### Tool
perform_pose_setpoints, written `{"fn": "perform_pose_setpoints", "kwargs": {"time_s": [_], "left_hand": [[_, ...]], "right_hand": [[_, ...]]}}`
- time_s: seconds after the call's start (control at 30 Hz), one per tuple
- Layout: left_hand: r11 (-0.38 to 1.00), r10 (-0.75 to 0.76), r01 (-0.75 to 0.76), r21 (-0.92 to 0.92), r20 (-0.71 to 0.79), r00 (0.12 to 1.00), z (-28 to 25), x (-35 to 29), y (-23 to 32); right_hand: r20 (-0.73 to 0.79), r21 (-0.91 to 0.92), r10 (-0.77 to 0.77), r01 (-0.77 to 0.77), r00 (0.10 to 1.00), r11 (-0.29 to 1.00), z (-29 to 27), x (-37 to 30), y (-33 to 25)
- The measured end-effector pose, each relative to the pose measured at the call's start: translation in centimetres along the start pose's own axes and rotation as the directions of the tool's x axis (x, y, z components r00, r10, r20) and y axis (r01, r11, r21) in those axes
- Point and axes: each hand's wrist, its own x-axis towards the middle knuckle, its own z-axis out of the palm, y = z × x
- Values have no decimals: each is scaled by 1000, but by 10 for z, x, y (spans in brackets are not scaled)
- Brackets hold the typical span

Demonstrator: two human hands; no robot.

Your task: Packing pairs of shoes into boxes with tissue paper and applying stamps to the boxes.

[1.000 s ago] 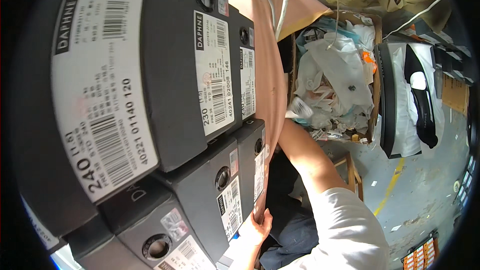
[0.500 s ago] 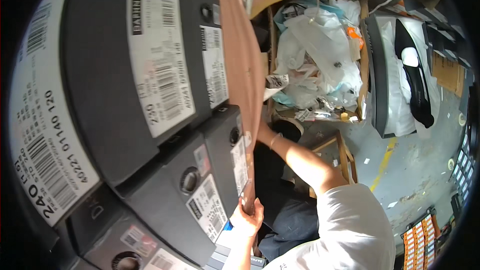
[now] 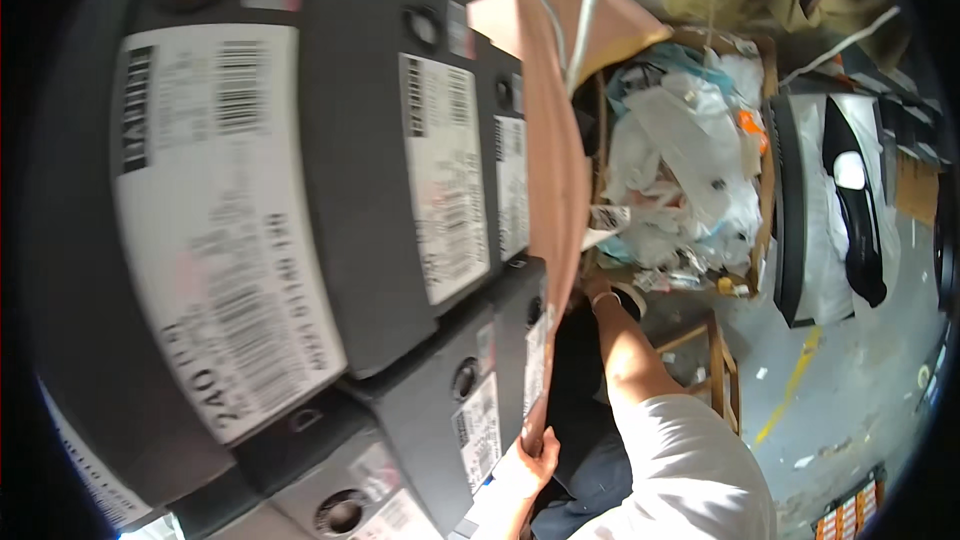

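Note:
Dark grey shoe boxes (image 3: 345, 170) with white labels and round finger holes are stacked close on the left. Along their right side runs a pink, sheet-like table edge (image 3: 560, 190). At the lower end of that edge my left hand (image 3: 530, 468) is closed around it, thumb upward. My right arm (image 3: 632, 360), in a white sleeve, stretches away toward the far end of the edge. There my right hand (image 3: 592, 287) shows only in part beside the pink edge; its fingers are hidden.
A carton (image 3: 768, 170) full of crumpled white plastic and paper stands beyond my right arm. To its right, an open box (image 3: 790, 240) holds white tissue and a black shoe (image 3: 858, 220). A wooden stool (image 3: 716, 370) stands on the grey floor (image 3: 800, 420). Orange boxes (image 3: 850, 515) sit lower right.
The view has shifted, so boxes, carton and shoe appear farther right and lower. My left hand keeps its hold on the pink edge; my right arm still reaches away.

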Motion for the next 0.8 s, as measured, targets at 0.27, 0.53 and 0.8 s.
{"fn": "perform_pose_setpoints", "kwargs": {"time_s": [0.27,0.53,0.8], "left_hand": [[996,40,-38,-75,25,999,-22,35,10],[981,183,-181,-67,24,983,-23,46,12],[999,23,-23,-46,-1,1000,-4,8,5]], "right_hand": [[113,158,-169,150,979,976,14,21,6],[-33,-8,-159,159,987,987,33,19,1],[294,-165,-226,282,929,945,-25,-67,-75]]}}
